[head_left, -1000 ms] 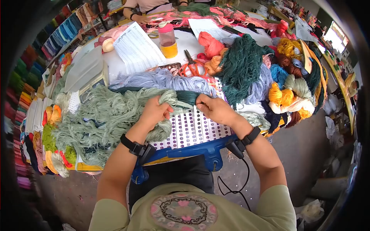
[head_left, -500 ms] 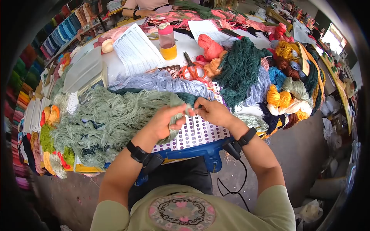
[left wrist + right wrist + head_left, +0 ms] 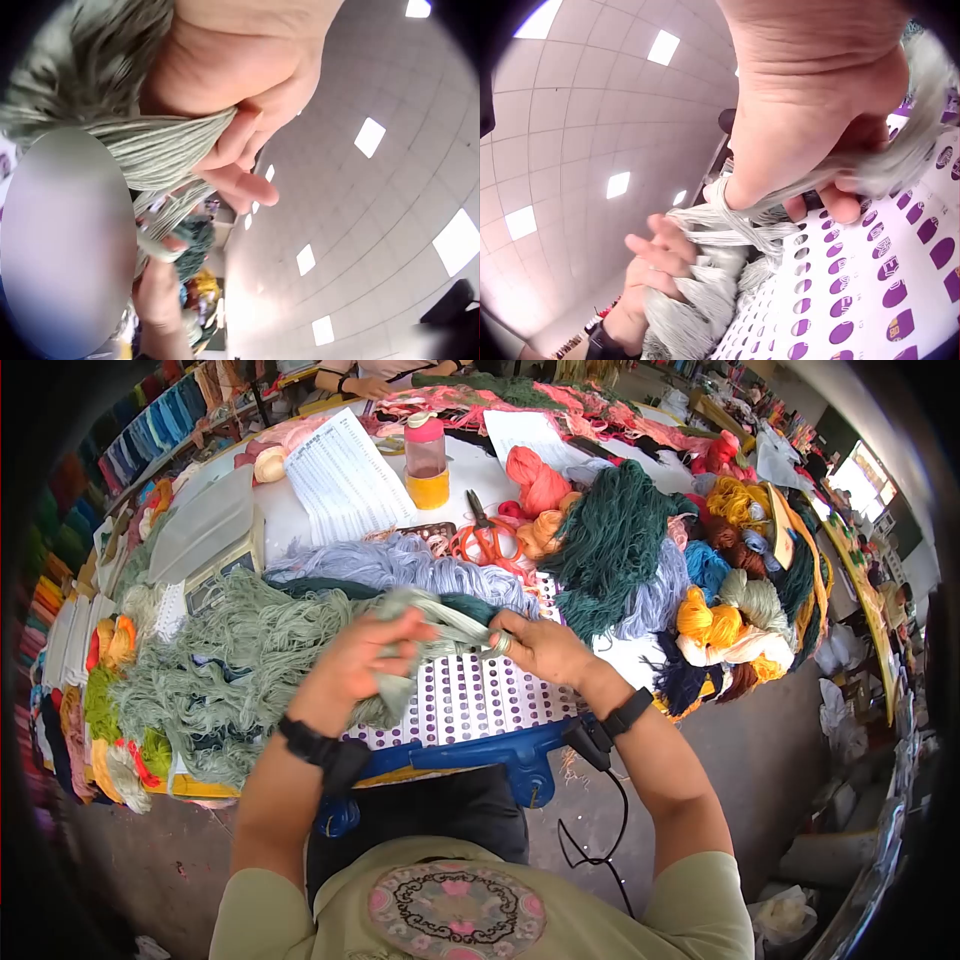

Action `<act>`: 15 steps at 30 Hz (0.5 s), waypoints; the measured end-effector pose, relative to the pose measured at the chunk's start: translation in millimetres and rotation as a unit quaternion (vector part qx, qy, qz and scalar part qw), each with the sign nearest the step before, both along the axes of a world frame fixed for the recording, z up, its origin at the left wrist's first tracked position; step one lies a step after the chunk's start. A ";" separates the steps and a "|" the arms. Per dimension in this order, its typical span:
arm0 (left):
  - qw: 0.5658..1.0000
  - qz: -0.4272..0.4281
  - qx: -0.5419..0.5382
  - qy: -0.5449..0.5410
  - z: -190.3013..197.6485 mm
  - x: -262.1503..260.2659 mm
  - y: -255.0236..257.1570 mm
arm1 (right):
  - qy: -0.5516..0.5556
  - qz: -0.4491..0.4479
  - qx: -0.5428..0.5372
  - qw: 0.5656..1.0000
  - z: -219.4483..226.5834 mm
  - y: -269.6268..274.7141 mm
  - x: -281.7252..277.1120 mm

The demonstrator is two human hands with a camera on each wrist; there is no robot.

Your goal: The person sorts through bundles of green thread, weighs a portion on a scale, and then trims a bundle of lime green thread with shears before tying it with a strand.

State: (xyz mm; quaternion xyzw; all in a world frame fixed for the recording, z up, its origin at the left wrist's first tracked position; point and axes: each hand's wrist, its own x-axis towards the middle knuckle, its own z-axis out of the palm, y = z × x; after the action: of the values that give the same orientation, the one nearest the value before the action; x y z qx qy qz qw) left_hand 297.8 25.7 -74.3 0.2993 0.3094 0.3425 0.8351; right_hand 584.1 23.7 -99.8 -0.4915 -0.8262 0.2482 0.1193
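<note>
Pale sage-green yarn [image 3: 240,635] lies in a large tangled heap at the left of the table. A strand bundle of it [image 3: 150,150] runs from the left hand [image 3: 232,97], held between thumb and fingers, across to the right hand [image 3: 545,648]. In the right wrist view the right hand [image 3: 810,127] has a loop of yarn round its thumb and grips the strands; the left hand [image 3: 656,274] is beyond, with some fingers extended. Under both hands lies a white sheet with purple dots [image 3: 470,695]. Dark green yarn [image 3: 470,607] passes just behind them.
Behind the hands are lavender yarn [image 3: 400,563], orange-handled scissors [image 3: 487,540], a pink-lidded bottle [image 3: 426,465] and printed paper [image 3: 348,480]. Coloured skeins [image 3: 725,620] crowd the right side. A blue clamp-like part [image 3: 520,760] lines the front edge. Another person sits across the table.
The left hand has moved left and drawn the pale green strands out from the right hand, after the two hands came together. The right hand stays near its place.
</note>
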 end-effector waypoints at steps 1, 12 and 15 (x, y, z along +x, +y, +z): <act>0.999 0.040 0.005 -0.008 9.0 -22.5 -3.0 | 0.005 0.001 -0.003 1.000 -2.3 0.0 -0.4; 0.847 0.508 0.127 0.087 15.8 -61.0 3.6 | -0.010 -0.021 0.032 0.999 -2.0 -3.3 -5.0; 0.880 0.230 0.286 0.302 18.0 43.0 -25.6 | 0.000 -0.026 0.030 0.999 9.7 -8.3 -8.0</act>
State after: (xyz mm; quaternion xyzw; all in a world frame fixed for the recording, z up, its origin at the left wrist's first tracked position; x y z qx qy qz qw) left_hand 340.8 0.1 -56.3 0.5348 0.4950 0.4912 0.4772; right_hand 576.2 15.4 -90.0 -0.5091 -0.8201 0.2202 0.1405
